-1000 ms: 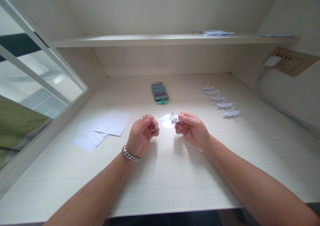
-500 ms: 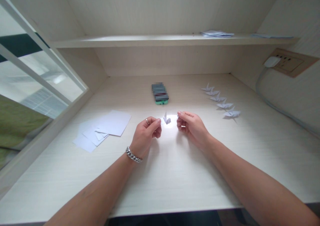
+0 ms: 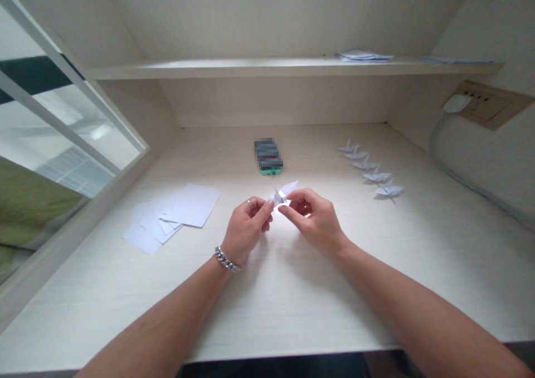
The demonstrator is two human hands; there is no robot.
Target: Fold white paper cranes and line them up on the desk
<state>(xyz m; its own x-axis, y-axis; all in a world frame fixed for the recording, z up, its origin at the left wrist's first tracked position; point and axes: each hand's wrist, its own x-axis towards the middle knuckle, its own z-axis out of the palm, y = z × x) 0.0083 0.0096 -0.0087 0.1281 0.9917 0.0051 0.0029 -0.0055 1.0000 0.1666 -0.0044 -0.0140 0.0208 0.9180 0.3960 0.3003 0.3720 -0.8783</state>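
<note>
A small white paper crane [image 3: 279,196] is held over the middle of the desk, one wing raised up and to the right. My left hand [image 3: 249,222], with a ring and a chain bracelet, pinches its left side between thumb and fingers. On the other side, my right hand [image 3: 315,216] has its thumb and fingertips closed about the crane's right side. Part of the crane's lower body is hidden by the fingers. Several finished paper cranes [image 3: 388,190] stand in a slanting row at the right.
Loose white paper sheets [image 3: 195,202] overlap on the left of the desk. A dark, blurred-out phone-like object [image 3: 268,158] with a green edge lies behind my hands. Papers [image 3: 364,57] rest on the shelf [image 3: 234,70]. A cable [image 3: 451,171] hangs from the wall socket [image 3: 489,107].
My right hand has moved left from beside the crane and closed on its right side. One wing now stands out at the upper right. The left hand keeps its pinch, barely shifted.
</note>
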